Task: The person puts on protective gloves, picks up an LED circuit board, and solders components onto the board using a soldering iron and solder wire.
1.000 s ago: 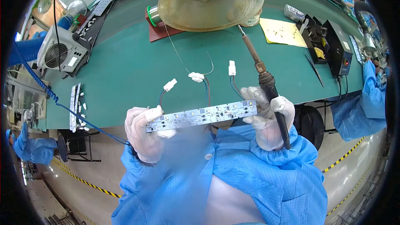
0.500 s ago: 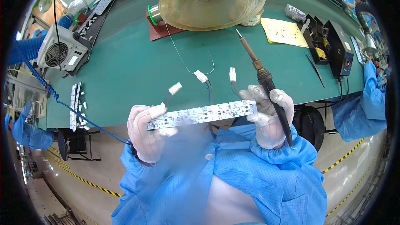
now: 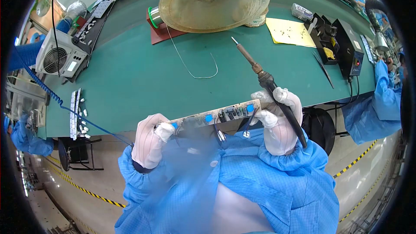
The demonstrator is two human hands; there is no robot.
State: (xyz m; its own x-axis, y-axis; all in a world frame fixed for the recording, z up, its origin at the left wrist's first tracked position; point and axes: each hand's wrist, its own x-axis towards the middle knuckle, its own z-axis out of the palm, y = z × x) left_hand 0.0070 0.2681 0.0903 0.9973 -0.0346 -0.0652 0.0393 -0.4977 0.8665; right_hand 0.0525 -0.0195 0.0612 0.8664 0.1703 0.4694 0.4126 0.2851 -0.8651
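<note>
Left hand [image 3: 148, 142] and right hand [image 3: 278, 134] pinch the board [image 3: 197, 120] ends, right also gripping the iron [image 3: 266, 80]; wires [image 3: 250, 122] seem already attached, remaining joints I cannot tell.

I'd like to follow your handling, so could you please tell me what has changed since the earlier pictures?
The circuit board has been flipped, showing its blue parts; its white connectors swung from beyond its far edge to the near side. The soldering iron's tip moved left and nearer the person. The left hand and right hand keep their holds.
</note>
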